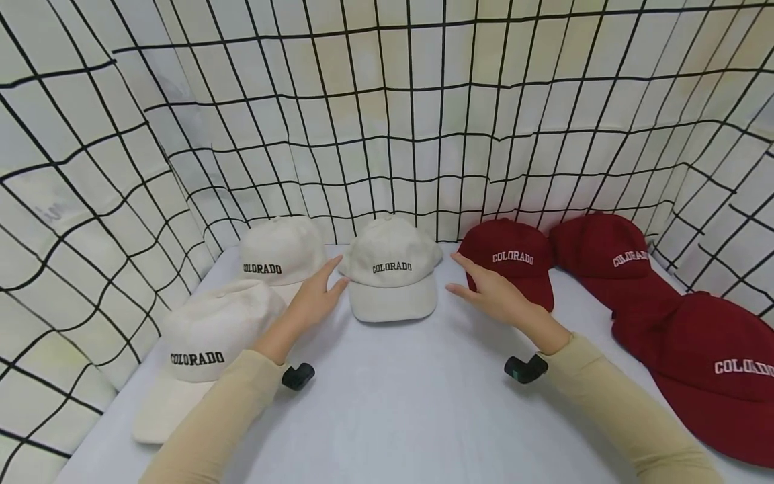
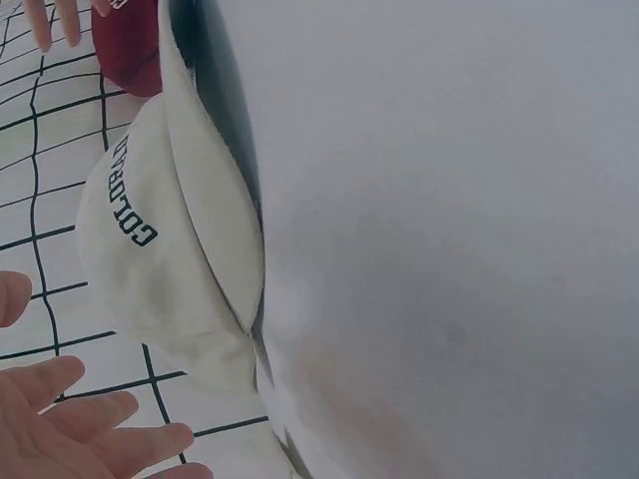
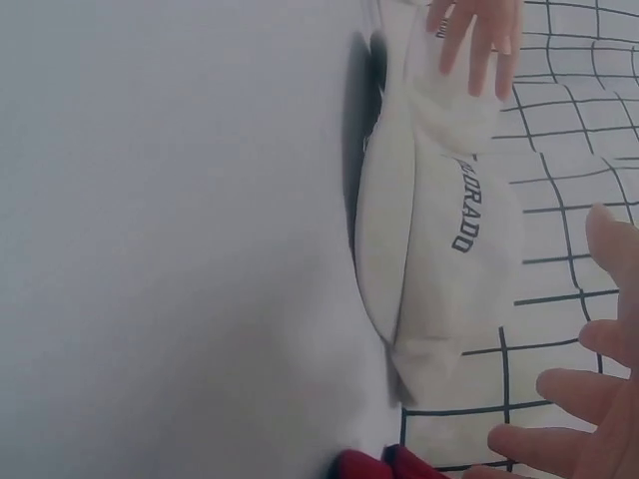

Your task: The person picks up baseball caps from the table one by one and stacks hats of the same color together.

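A cream cap [image 1: 393,296] with dark COLORADO lettering sits brim forward at the back middle of the white table. Just to its left is my left hand [image 1: 316,296], fingers spread and extended, fingertips close by the cap's side. On its other side my right hand [image 1: 492,289] is likewise spread, a little apart from the cream cap and overlapping a dark red cap [image 1: 514,252] in the head view. The left wrist view shows the cream cap [image 2: 150,230] beyond the left fingers [image 2: 100,419]. From the right wrist, the same cap [image 3: 449,239] appears near the right fingers [image 3: 579,399].
Two more cream caps, one at the back [image 1: 281,249] and one nearer [image 1: 211,333], stand on the left. Two dark red caps, one at the back [image 1: 605,249] and one in front [image 1: 707,349], lie right. Black-grid white fabric [image 1: 417,114] walls the table [image 1: 387,403].
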